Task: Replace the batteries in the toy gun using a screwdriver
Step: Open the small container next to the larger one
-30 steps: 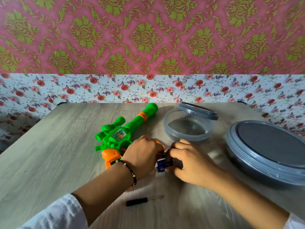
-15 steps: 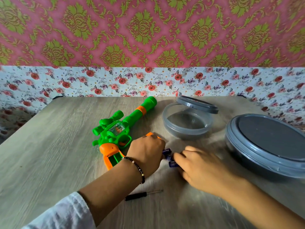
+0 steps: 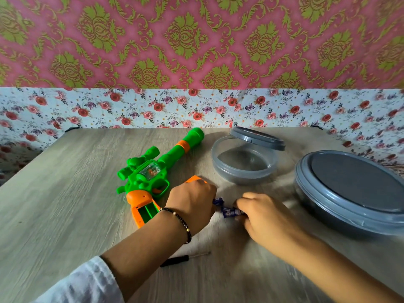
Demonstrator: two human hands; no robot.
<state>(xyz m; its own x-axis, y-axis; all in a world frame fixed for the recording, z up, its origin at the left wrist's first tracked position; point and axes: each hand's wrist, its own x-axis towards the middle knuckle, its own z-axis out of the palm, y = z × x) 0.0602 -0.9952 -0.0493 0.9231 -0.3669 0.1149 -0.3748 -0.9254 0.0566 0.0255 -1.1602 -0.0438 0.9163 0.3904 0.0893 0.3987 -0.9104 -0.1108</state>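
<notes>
The gun (image 3: 153, 178) lies left of centre with its grip bay open toward the viewer, seemingly ready for loading, while the left hand (image 3: 192, 206) and right hand (image 3: 260, 213) each pinch batteries (image 3: 229, 211) just right of it, the screwdriver (image 3: 177, 260) idle nearer.

Wood-grain table (image 3: 65, 204) bears toy gun (image 3: 153, 173); screwdriver (image 3: 175, 260); batteries (image 3: 229, 211); two grey containers (image 3: 242, 165).

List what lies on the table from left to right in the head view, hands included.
toy gun → left hand → batteries → right hand → large lidded container. Screwdriver and small open container overlap these, so omitted.
</notes>
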